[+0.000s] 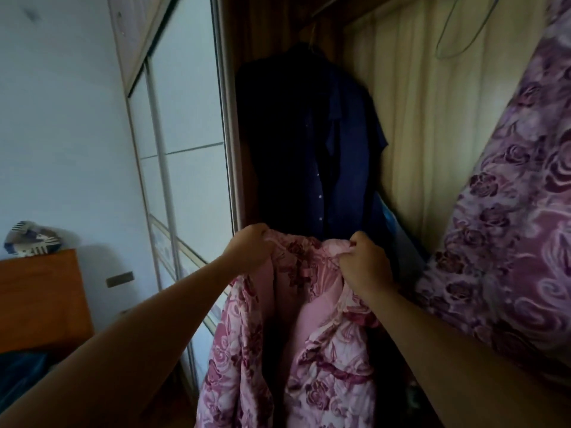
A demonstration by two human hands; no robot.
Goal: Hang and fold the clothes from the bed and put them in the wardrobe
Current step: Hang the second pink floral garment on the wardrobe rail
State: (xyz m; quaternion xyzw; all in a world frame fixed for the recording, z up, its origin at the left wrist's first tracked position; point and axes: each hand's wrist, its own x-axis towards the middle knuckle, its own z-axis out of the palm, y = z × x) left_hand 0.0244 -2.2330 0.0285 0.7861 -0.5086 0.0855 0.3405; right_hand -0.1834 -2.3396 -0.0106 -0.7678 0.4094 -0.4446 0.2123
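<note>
— Hands are raised and held apart. The left hand [250,247] has its fingers curled into one top corner of a pink rose-patterned garment [324,359]. The right hand [366,264] pinches the other top corner, thumb uppermost.

— So where is the garment?

— It hangs down between the person's two bare forearms, open at the front so that its plain pink lining shows. It is right in front of the open wardrobe [262,29]. From where I stand, its top edge covers the lower part of a dark blue buttoned shirt [324,143] hanging inside. I cannot tell whether there is a hanger in the pink garment.

— What else is in the wardrobe?

— To the right of the blue shirt, pale cream fabric [414,112] falls in long folds. High up, a bare wire hanger [454,35] dangles. At the far right, a purple rose-patterned cloth [509,211] fills the edge of the view, close to the right forearm.

— And to the left?

— A white sliding door [185,112] with metal framing stands left of the opening. Beyond it, against the pale wall, is a wooden cabinet [40,301] with a striped, patterned bundle [31,239] on top.
</note>
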